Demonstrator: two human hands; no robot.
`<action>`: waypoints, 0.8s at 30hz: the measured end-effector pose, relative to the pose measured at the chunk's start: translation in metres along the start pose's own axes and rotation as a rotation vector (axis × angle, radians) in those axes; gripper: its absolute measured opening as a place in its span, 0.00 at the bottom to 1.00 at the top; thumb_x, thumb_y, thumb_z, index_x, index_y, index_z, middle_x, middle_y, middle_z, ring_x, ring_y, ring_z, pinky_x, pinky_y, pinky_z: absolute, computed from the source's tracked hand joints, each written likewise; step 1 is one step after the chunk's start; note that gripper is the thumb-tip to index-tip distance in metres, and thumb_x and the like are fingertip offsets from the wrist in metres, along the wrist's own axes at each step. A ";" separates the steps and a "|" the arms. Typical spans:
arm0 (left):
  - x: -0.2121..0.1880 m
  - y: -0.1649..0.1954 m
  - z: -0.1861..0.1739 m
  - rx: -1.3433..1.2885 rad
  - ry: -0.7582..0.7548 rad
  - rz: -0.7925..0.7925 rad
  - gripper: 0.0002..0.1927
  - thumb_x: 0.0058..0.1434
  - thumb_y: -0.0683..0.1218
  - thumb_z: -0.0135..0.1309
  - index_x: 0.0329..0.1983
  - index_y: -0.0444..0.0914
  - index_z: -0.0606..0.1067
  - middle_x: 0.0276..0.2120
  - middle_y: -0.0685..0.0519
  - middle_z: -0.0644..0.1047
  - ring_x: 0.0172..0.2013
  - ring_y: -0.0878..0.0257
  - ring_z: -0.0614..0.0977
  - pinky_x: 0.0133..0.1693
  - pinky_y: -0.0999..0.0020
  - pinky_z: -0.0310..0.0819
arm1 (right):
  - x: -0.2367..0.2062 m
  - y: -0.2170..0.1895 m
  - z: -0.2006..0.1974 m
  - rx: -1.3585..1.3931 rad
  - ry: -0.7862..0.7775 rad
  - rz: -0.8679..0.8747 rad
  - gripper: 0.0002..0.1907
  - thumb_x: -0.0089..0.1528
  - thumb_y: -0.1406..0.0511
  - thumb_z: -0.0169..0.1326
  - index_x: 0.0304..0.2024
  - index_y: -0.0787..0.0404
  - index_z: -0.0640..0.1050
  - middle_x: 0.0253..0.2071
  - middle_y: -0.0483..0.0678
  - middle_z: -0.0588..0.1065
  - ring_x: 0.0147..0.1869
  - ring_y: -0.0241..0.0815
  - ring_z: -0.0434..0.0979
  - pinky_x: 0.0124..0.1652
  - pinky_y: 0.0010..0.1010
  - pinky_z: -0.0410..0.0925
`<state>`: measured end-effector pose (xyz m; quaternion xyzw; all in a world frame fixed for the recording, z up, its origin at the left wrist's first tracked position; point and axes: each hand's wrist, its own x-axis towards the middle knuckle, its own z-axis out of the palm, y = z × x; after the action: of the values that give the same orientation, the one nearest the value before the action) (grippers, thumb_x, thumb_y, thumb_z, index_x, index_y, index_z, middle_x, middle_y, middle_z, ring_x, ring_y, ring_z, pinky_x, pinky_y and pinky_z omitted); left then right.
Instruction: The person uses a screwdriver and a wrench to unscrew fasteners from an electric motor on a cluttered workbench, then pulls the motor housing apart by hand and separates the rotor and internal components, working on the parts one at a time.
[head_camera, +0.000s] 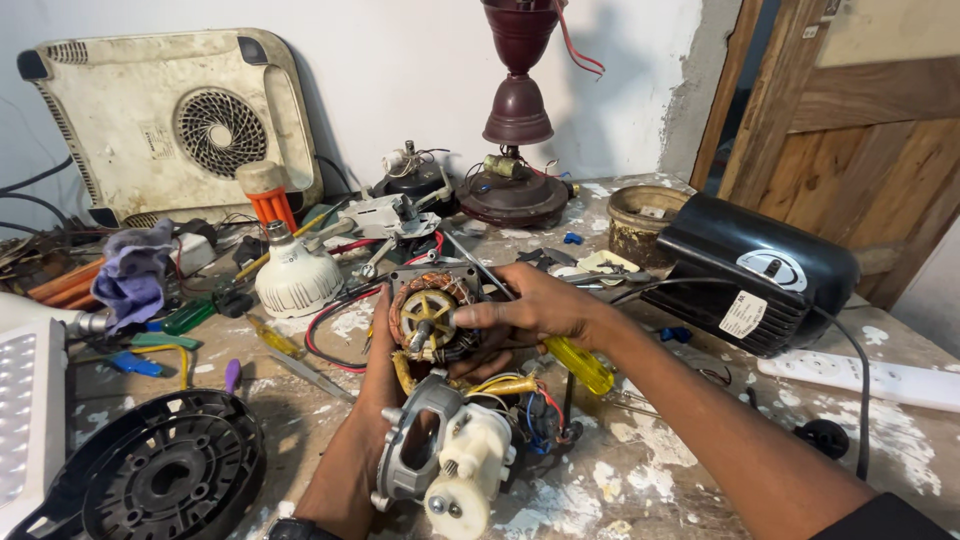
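Observation:
My left hand (378, 372) cradles a small electric motor from below: a copper-wound stator with a yellow-spoked rotor (428, 312) on top, and a grey housing with a white gearbox (452, 465) hanging toward me. My right hand (535, 305) reaches across from the right, fingertips on the stator's right edge, while a screwdriver with a yellow handle (580, 364) lies gripped in its palm, its shaft pointing up and left past the motor. Yellow, red and blue wires (520, 390) trail beside the housing.
The paint-spattered bench (640, 470) is cluttered: black round fan base (160, 470) front left, white bulb (297, 278), blue cloth (135, 272), loose screwdrivers, black appliance body (760, 285) right, white power strip (870, 377), maroon lamp stand (515, 150), cream induction cooker (170, 120) against the wall.

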<state>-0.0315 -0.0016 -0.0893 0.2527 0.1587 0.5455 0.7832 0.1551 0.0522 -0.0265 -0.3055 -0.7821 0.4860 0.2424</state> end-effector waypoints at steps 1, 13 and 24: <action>0.002 0.000 -0.002 0.004 -0.003 0.000 0.44 0.58 0.78 0.38 0.61 0.42 0.74 0.53 0.42 0.79 0.49 0.46 0.83 0.55 0.45 0.78 | -0.002 -0.003 0.001 0.027 -0.014 0.021 0.37 0.51 0.50 0.67 0.55 0.67 0.76 0.46 0.53 0.83 0.42 0.43 0.86 0.44 0.33 0.80; 0.014 -0.002 -0.028 0.118 -0.026 0.002 0.37 0.63 0.73 0.43 0.54 0.39 0.77 0.41 0.46 0.82 0.37 0.55 0.82 0.41 0.58 0.80 | -0.005 0.005 -0.002 0.039 0.013 -0.025 0.30 0.53 0.61 0.69 0.56 0.65 0.78 0.49 0.49 0.82 0.51 0.37 0.81 0.53 0.28 0.74; -0.010 0.002 0.013 0.208 0.107 -0.115 0.36 0.58 0.71 0.43 0.58 0.44 0.75 0.47 0.44 0.82 0.39 0.50 0.85 0.45 0.57 0.82 | 0.003 0.035 -0.018 0.285 -0.012 -0.061 0.30 0.52 0.66 0.68 0.56 0.69 0.77 0.50 0.50 0.80 0.50 0.37 0.80 0.52 0.30 0.74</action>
<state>-0.0295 -0.0129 -0.0778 0.2936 0.2702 0.4929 0.7732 0.1736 0.0771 -0.0507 -0.2411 -0.7156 0.5863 0.2932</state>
